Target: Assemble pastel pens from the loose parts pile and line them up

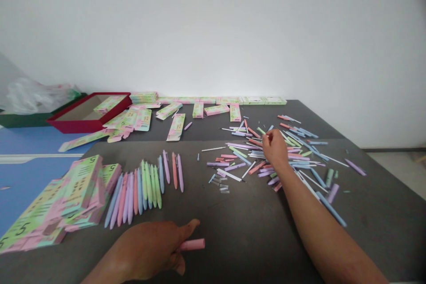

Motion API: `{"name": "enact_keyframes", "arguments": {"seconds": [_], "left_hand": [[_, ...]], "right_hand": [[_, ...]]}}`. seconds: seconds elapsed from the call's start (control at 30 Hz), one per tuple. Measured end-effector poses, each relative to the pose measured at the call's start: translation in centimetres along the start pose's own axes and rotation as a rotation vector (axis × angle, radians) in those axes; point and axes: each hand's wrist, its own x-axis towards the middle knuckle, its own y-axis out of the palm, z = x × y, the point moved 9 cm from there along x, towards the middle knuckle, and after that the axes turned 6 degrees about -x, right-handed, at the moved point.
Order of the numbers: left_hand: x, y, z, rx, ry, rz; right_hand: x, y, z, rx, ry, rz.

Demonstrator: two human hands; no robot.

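Low at the front of the table, my left hand (151,248) is closed around a pink pen barrel (194,244), whose blunt end sticks out to the right. My right hand (274,144) reaches into a loose pile of pen parts, its fingers pinched together; what they grip is too small and hidden to name. A light green pen part (261,131) lies at its fingertips. White refills (229,175) and purple, blue, pink and green barrels spread around that hand. Left of centre, a row of whole pens (133,191) lies side by side, beyond my left hand.
Stacked pastel pen boxes (80,186) stand at the left front. Flattened boxes (128,120) lie near a red tray (89,113); a plastic bag (40,95) sits behind on the left. More boxes (206,100) line the wall. Small clear caps (224,190) lie mid-table.
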Motion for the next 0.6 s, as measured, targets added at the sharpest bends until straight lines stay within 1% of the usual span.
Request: {"name": "enact_keyframes", "arguments": {"seconds": [0.13,0.2,0.27,0.37,0.47,0.5,0.53,0.6], "left_hand": [[-0.1,0.0,-0.1,-0.005,-0.003,0.006],[0.0,0.0,0.0,-0.007,0.003,-0.001],[0.0,0.0,0.0,-0.002,0.010,-0.006],[-0.1,0.1,0.2,0.004,0.011,0.002],[-0.2,0.0,0.4,0.003,-0.003,0.011],[-0.2,0.0,0.4,0.006,-0.007,0.012],[-0.3,0.0,0.4,0.009,-0.009,0.016],[-0.3,-0.1,0.3,0.015,-0.006,0.018]], "right_hand": [[-0.3,0.8,0.4,0.008,-0.026,0.020],[-0.2,0.8,0.2,-0.003,-0.017,0.016],[0.0,0.3,-0.2,-0.020,0.009,-0.005],[0.7,-0.9,-1.4,-0.049,0.049,-0.035],[1.9,-2.1,-3.1,-0.128,0.101,-0.026],[2.3,-2.1,-3.7,-0.178,0.127,0.007],[2.7,-1.7,-4.2,-0.242,0.152,0.074],[3.1,0.1,-4.8,-0.370,0.176,0.260]]}}
